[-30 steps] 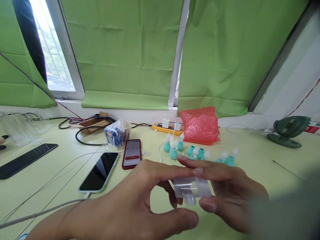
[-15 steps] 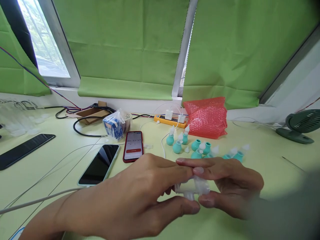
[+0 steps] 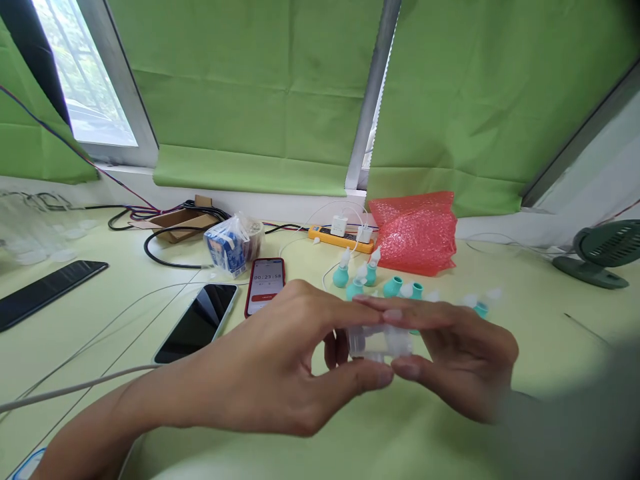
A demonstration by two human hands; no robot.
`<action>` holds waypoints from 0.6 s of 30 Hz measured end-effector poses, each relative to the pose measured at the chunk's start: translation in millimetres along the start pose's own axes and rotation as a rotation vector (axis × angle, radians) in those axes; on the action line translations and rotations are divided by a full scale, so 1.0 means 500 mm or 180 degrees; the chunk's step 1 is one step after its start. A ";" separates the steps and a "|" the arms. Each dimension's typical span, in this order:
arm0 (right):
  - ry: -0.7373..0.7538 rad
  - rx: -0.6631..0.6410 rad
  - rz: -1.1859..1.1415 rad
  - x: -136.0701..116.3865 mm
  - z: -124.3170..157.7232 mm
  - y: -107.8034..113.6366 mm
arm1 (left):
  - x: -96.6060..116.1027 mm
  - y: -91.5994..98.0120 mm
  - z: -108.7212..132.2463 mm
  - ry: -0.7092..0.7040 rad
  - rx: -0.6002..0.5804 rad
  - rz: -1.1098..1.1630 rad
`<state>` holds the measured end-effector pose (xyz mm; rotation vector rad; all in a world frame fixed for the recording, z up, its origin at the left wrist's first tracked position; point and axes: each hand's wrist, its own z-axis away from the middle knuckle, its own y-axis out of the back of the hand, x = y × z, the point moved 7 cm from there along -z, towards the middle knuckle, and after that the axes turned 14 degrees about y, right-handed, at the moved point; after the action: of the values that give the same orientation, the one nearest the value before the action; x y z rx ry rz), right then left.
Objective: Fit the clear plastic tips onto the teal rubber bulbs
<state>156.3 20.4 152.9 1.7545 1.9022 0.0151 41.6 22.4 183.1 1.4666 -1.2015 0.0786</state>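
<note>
Between my two hands is a small clear plastic cylindrical piece (image 3: pixel 376 343) with ribbed ends and a short stub underneath. My left hand (image 3: pixel 305 357) pinches it from the left, index finger on top and thumb below. From the right, my right hand (image 3: pixel 450 347) closes on its other end, fingertips above and thumb beneath. The hands almost meet over the piece and hide part of it. Behind them on the table stand several teal bulbs (image 3: pixel 341 276), some fitted with clear pointed nozzles; my fingers cover some of them.
A red-cased phone (image 3: pixel 266 277) showing a timer and a second phone (image 3: pixel 197 323) lie left of centre. Farther back are a bagged blue box (image 3: pixel 226 247), an orange power strip (image 3: pixel 325 235) and a red bubble-wrap bag (image 3: pixel 415 233). A green fan (image 3: pixel 600 250) stands at right.
Both hands have risen slightly with the clear plastic piece held between them. The short stub below it shows less now. The view has shifted a little.
</note>
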 end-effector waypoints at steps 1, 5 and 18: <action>-0.0033 0.0043 0.0068 0.003 -0.003 0.006 | -0.005 0.000 -0.005 0.0041 -0.0003 0.0032; -0.0156 0.0270 0.0709 0.024 -0.019 0.056 | -0.037 0.005 -0.030 0.0359 -0.0042 0.0177; -0.1733 -0.1750 0.2638 0.222 0.007 0.197 | -0.059 0.024 -0.038 0.0483 0.0324 0.0528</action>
<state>248.4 136.7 143.4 1.7712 0.6275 0.2992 30.0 57.2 178.6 1.4194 -1.2069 0.3625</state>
